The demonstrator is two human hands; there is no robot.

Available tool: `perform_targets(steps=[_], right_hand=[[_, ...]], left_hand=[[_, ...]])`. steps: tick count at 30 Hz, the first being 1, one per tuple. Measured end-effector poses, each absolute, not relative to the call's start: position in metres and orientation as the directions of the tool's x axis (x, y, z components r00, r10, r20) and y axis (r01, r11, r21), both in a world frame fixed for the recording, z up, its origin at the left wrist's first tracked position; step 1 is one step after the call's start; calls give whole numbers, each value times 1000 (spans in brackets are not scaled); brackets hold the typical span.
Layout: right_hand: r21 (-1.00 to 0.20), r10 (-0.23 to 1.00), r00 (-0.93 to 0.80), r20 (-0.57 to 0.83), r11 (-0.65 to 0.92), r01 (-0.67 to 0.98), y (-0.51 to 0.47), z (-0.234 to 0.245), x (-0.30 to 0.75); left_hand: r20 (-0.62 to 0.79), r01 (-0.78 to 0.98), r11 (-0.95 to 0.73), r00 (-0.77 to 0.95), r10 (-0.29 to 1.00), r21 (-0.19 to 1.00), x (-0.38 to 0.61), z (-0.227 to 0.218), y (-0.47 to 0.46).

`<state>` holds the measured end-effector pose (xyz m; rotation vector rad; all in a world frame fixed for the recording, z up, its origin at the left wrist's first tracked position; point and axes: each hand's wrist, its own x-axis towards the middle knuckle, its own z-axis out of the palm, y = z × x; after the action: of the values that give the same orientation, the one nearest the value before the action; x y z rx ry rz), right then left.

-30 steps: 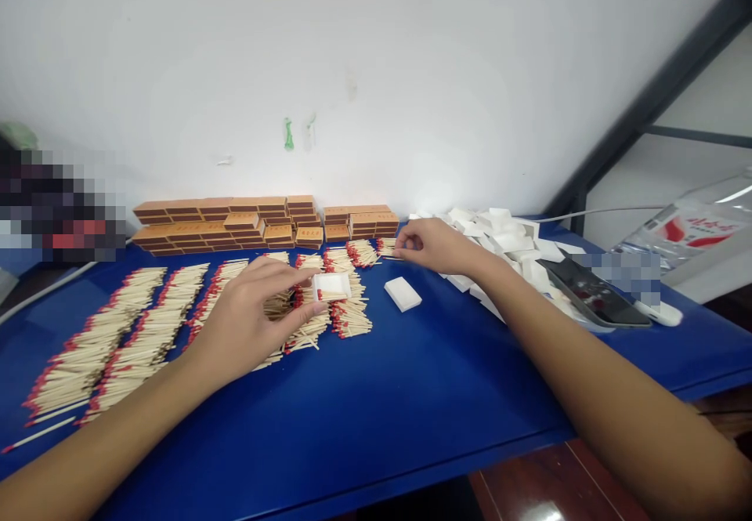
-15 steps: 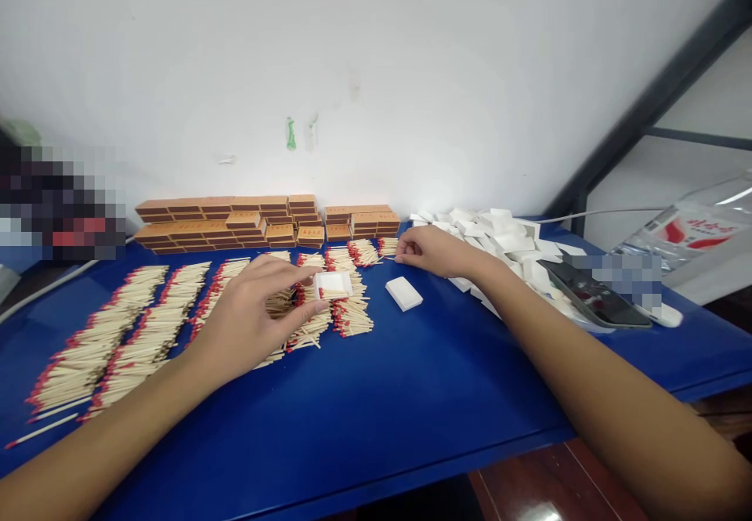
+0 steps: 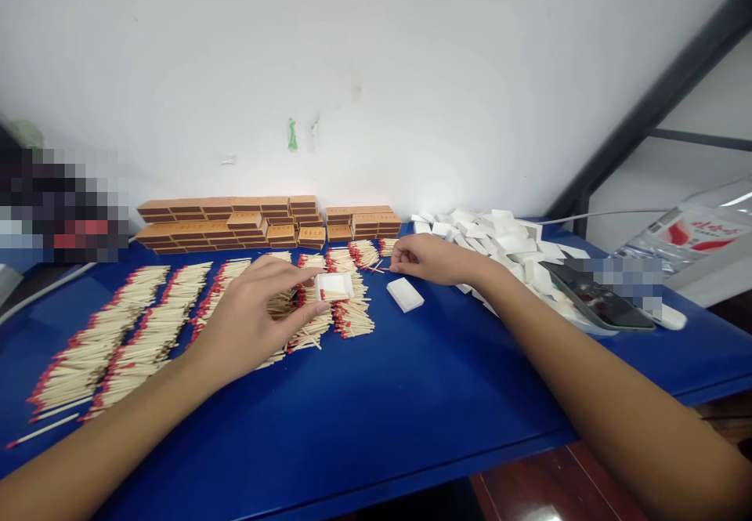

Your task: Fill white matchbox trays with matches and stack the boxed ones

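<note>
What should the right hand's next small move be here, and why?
Probably carry its pinch of matches leftward to the white tray. The right hand seems closed on a few sticks at the far end of the rows, while the left hand holds the tray open side up between thumb and fingers, just above the laid-out rows, apparently waiting.

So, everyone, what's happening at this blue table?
A person's left hand holds a small white tray between thumb and fingers above rows of red-tipped matches on the blue table. The right hand reaches a small heap of matches farther back, fingers curled; whether they grip any is unclear. A spare tray lies beside it, a pile of trays sits to the right, and orange sleeves are stacked along the wall.
</note>
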<state>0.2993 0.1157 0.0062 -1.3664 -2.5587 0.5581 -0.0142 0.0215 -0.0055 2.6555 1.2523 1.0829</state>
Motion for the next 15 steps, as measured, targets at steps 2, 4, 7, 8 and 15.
perform_targets(steps=[2, 4, 7, 8, 15], right_hand=[[-401, 848, -530, 19, 492, 773, 114, 4, 296], [-410, 859, -509, 57, 485, 773, 112, 1, 291], [-421, 858, -506, 85, 492, 762, 110, -4, 283], [-420, 856, -508, 89, 495, 760, 109, -5, 281], [-388, 866, -498, 35, 471, 792, 106, -2, 279]], left_hand=[[575, 673, -683, 450, 683, 284, -14, -5, 22], [578, 671, -684, 449, 682, 286, -14, -5, 22], [585, 670, -685, 445, 678, 285, -14, -5, 22], [584, 671, -685, 446, 678, 284, -14, -4, 22], [579, 674, -683, 449, 680, 281, -14, -5, 21]])
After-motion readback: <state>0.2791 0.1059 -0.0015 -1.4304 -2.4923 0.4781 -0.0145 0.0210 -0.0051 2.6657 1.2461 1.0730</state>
